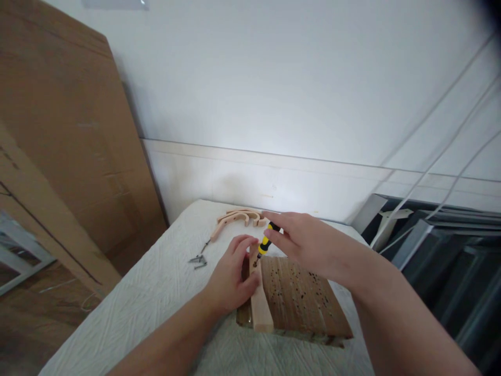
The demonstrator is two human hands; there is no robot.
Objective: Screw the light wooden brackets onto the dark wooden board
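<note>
My right hand (303,241) pinches a small screwdriver (266,241) with a black and yellow handle, its tip down on the far end of a pale wooden strip (259,305). The strip lies along the left edge of a brown wooden board (303,303) speckled with dark spots. My left hand (234,274) is closed round the strip's far end, thumb pressed against its side, right beside the screwdriver tip. Both rest on a table with a white textured cloth (156,297).
Several curved pale wooden pieces (238,218) lie at the table's far edge. A few dark screws (198,259) lie left of my hands. Large cardboard sheets (58,146) lean against the wall at left. Dark metal frames (442,245) and white cables stand at right.
</note>
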